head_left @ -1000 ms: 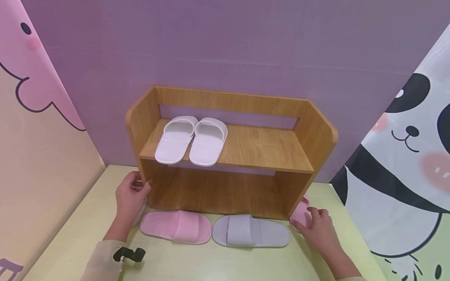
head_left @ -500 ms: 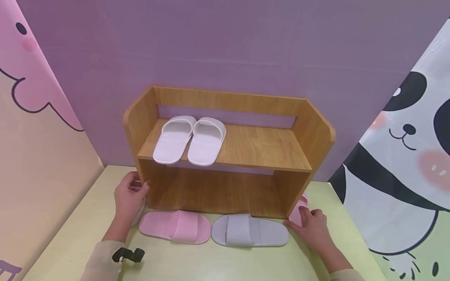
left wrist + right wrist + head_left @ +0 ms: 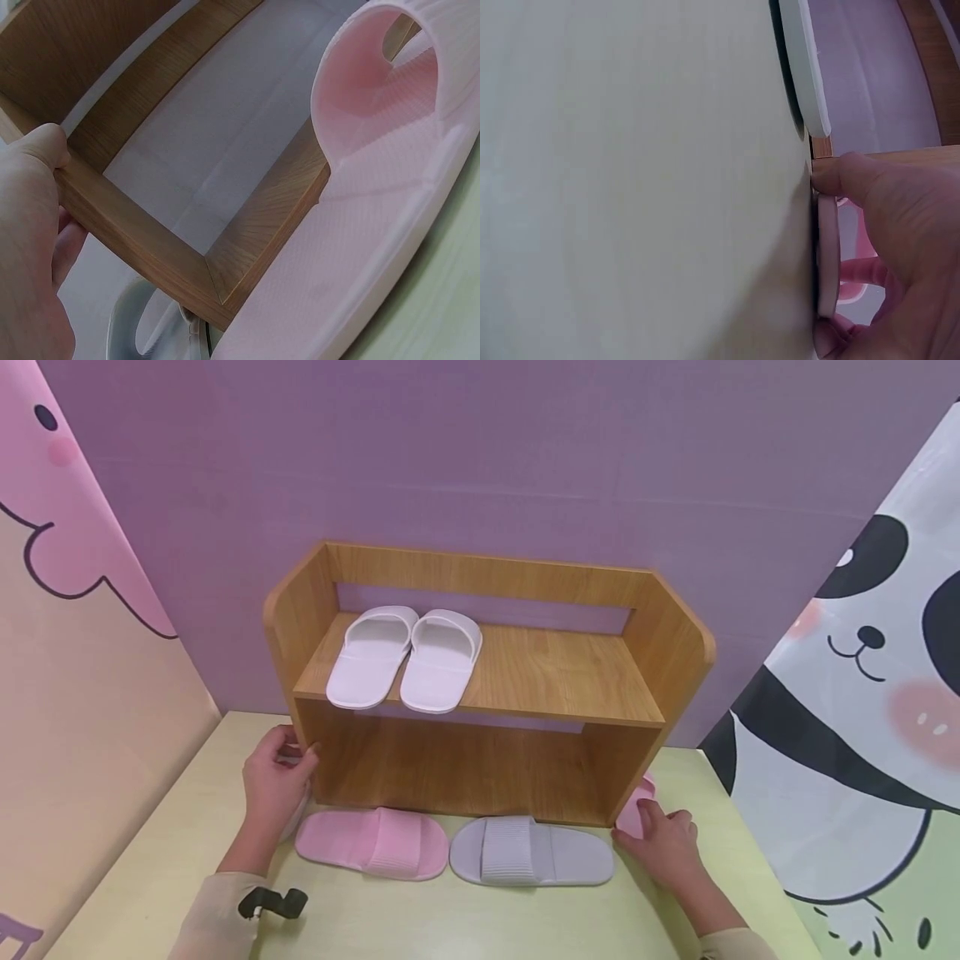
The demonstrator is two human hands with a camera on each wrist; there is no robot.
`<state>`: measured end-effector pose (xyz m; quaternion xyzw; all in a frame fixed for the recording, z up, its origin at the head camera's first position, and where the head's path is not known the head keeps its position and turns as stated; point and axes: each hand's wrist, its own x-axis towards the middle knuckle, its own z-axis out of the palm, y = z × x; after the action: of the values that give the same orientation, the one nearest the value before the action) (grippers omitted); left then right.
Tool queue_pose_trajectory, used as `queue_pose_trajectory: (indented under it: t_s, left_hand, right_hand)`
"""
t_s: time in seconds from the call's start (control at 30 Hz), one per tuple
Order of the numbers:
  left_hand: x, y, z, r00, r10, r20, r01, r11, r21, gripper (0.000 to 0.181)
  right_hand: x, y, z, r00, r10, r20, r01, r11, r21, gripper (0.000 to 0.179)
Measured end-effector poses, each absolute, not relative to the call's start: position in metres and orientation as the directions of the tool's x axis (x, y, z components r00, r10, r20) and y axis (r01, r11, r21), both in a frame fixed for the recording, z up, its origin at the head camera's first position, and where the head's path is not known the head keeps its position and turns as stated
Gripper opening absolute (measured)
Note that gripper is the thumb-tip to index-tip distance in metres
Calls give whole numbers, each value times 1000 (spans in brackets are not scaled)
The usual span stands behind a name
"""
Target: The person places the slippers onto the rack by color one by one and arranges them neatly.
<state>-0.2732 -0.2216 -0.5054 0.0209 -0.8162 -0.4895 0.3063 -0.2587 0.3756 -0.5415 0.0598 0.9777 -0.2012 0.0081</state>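
A two-tier wooden shoe rack [image 3: 570, 672] stands on the table, with a pair of white slippers [image 3: 440, 660] on its upper shelf. My left hand [image 3: 276, 781] grips the rack's left side panel, thumb on the front edge and fingers on the outer side, as the left wrist view shows. Beside that panel lies a pale slipper [image 3: 296, 818], mostly hidden by my forearm. At the rack's right side my right hand [image 3: 666, 847] holds the heel end of a pink slipper [image 3: 828, 255]. Its thumb lies against the rack's lower corner; fingers curl at the slipper's far edge.
In front of the rack lie a pink slipper [image 3: 375, 842] and a grey slipper [image 3: 532, 852], end to end and sideways. A black clip-like device [image 3: 273, 903] is on my left sleeve. A purple wall [image 3: 480, 460] rises behind; a panda-printed panel [image 3: 862, 710] bounds the right.
My right hand has shifted slightly left over the pink slipper, its thumb now at the rack's corner. The left hand keeps its hold on the rack. The head view has shifted slightly.
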Motion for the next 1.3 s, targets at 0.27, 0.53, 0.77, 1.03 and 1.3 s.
queue_pose_trajectory:
  t_s: [0.27, 0.53, 0.77, 1.03, 1.3]
  left_hand:
    - [-277, -223, -508, -799, -335, 499, 283, 523, 804, 24]
    - [-277, -223, -509, -804, -327, 497, 285, 522, 804, 24]
    - [-277, -223, -507, -808, -329, 489, 280, 515, 810, 24]
    - [-278, -225, -509, -808, -326, 491, 282, 518, 808, 25]
    - [-278, -225, -509, -796, -328, 509, 293, 527, 798, 24]
  right_hand:
    - [-258, 375, -544, -982, 179, -54, 183, 861, -475, 87]
    - [-254, 374, -539, -974, 226, -15, 196, 812, -550, 85]
    - [-253, 368, -534, -956, 289, 42, 213, 790, -575, 89]
    - [-250, 367, -530, -918, 315, 241, 118, 797, -592, 85]
    - [-247, 366, -519, -865, 352, 357, 55, 774, -630, 82]
